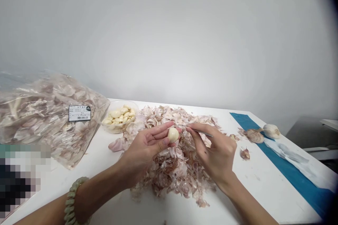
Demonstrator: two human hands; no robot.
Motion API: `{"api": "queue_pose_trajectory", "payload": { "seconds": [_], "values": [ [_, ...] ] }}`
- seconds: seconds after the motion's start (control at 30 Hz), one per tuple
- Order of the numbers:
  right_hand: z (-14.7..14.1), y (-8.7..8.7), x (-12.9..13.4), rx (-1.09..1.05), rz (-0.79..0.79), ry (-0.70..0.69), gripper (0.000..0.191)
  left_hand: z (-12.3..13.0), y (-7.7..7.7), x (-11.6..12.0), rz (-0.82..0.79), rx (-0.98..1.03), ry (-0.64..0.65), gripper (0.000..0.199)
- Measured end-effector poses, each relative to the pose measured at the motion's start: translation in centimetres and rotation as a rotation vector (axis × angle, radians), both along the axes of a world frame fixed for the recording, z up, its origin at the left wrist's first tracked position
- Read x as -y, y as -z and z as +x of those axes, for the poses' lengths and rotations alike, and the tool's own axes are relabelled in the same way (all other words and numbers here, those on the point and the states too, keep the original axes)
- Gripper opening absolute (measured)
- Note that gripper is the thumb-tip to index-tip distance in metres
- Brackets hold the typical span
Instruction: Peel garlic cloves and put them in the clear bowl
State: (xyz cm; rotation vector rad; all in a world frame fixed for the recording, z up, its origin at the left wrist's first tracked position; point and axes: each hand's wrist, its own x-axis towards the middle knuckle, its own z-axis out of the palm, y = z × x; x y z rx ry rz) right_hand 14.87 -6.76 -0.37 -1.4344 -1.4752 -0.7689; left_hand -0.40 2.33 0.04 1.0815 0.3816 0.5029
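Between the thumb and fingers of my left hand (148, 146) sits a smooth, pale peeled garlic clove (173, 135). My right hand (218, 147) pinches a thin metal tool (202, 132), its narrow tip pointing at the clove's upper edge; whether it touches, I cannot tell. It could be a small blade or tweezers; the kind does not show. Under both hands spreads a large heap of garlic skins (182, 172). Left of the heap, a clear round bowl (134, 107) holds several peeled cloves (120, 115).
A clear bag (52, 112) stuffed with garlic skins and bearing a label stands at the left. Garlic bulbs (271, 131) and a loose unpeeled clove (245, 154) lie at the right, near a blue strip (285, 170) with clear plastic. A grey wall (169, 42) rises behind the table.
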Motion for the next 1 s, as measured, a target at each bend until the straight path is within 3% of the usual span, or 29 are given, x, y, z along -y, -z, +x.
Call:
{"api": "queue_pose_trajectory", "payload": {
  "seconds": [0.2, 0.47, 0.63, 1.0],
  "values": [
    [-0.20, 0.08, 0.03, -0.012, -0.098, -0.125, 0.015, -0.21, -0.09, 0.02, 0.025, -0.002, -0.024, 0.044],
    [-0.30, 0.17, 0.45, -0.084, 0.127, -0.334, 0.034, -0.23, 0.05, -0.08, 0.069, -0.013, -0.080, 0.040],
    [-0.30, -0.05, 0.52, -0.116, 0.119, -0.431, 0.038, -0.15, 0.13, -0.11, 0.110, -0.029, -0.078, 0.035],
    [-0.39, -0.24, 0.71, -0.071, 0.048, -0.426, 0.035, 0.00, 0.27, -0.26, 0.211, -0.056, -0.105, 0.030]
  ]
}}
